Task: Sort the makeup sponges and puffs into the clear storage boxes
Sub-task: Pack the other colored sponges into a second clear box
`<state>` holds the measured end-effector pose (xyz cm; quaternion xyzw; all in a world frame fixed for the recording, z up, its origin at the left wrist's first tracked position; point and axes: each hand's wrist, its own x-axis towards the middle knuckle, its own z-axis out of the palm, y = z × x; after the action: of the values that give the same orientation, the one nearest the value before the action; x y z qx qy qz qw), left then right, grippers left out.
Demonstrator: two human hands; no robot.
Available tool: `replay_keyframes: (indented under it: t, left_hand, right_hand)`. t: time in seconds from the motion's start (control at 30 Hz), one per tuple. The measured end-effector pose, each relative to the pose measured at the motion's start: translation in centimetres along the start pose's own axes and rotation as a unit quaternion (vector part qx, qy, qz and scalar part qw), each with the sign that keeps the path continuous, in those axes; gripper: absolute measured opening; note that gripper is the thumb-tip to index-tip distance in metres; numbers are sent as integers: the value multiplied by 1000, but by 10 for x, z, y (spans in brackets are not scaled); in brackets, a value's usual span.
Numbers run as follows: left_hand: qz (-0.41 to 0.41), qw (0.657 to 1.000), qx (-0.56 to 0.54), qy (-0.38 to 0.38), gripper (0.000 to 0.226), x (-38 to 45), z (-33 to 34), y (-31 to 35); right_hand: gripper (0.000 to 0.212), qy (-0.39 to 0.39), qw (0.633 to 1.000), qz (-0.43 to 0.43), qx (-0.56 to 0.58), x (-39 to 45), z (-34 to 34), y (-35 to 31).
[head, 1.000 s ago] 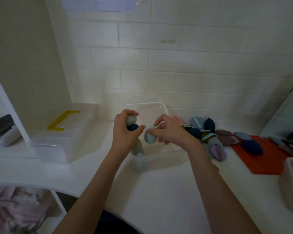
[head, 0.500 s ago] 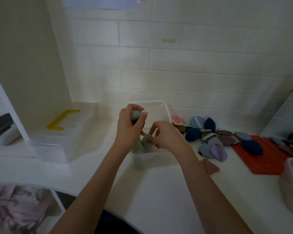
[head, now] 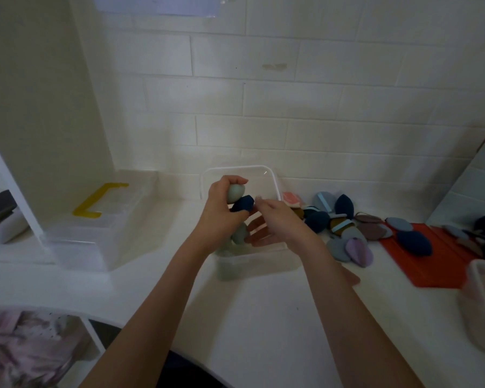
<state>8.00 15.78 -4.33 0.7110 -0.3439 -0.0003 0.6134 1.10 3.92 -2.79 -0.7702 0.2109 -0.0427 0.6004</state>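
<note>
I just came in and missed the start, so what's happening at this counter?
A person is sorting makeup sponges into a clear box on the white counter. The left hand grips a pale green sponge and a navy sponge above the box. The right hand is open beside them, holding nothing. A few pale sponges already lie in the box. A pile of puffs waits to the right.

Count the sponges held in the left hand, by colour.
pale green sponge: 1
navy sponge: 1
Total: 2, both in the grip of the left hand.
</note>
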Motion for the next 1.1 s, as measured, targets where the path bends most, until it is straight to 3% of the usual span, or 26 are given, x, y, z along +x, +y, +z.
replay_keyframes:
  t: [0.23,0.5,0.7,0.83,0.97,1.1]
  left_hand:
    - [55,994,89,-41,56,0,4,-1]
    - [44,987,138,-75,67,1,5,-1]
    - [7,986,138,-98,73,2,7,0]
    - [8,983,151,-104,70,1,7,0]
    - [5,978,163,-132,69,0,7,-2]
    - [12,973,187,-136,56,0,8,-3]
  right_hand:
    - [64,-38,999,-7,7,-1,1,1]
    - [48,-14,999,-34,22,-4,0,-1]
    - [39,18,996,-31,-77,-3,0,-1]
    - [41,32,999,-26,-19,-4,-1,-2]
    - [26,113,991,-33,71,-1,-4,-4]
    - [21,101,994,-36,36,-4,-7,-9]
